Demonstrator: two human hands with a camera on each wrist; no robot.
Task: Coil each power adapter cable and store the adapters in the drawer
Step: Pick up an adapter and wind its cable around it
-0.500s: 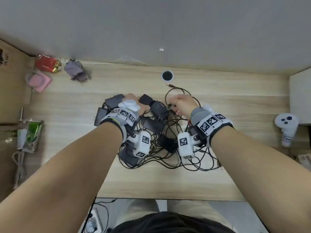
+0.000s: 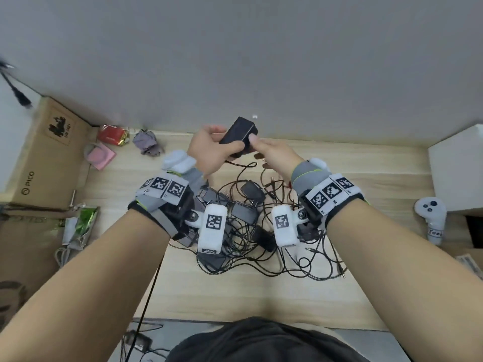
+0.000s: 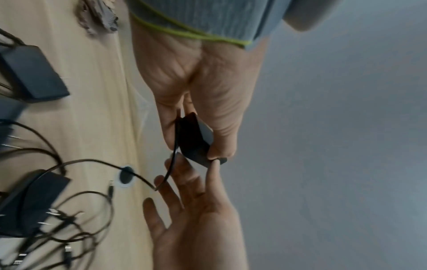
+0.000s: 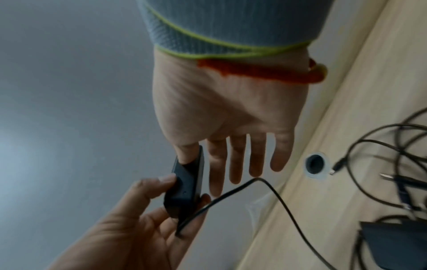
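— Holding the black adapter [image 2: 239, 135] above the table [image 2: 352, 163], the left hand [image 2: 209, 152] grips it between thumb and curled fingers, does it not?
— Yes, and the right hand [image 2: 271, 155] touches the same adapter only with the thumb; its other fingers [image 4: 240, 157] are straight and spread, holding nothing
— Where does the cable [image 4: 272, 193] go?
— It leaves the lower end of the adapter, passes over the left hand's fingers and hangs down to the pile of adapters and cables [image 2: 251, 226] that lies on the table between both wrists
— What else is seen on the table?
— A round cable hole [image 4: 316, 165] near the wall, a white controller [image 2: 431, 218] at the right, a cardboard box [image 2: 49, 152] at the left, and a red packet [image 2: 112, 134] beside a grey cloth [image 2: 146, 142]
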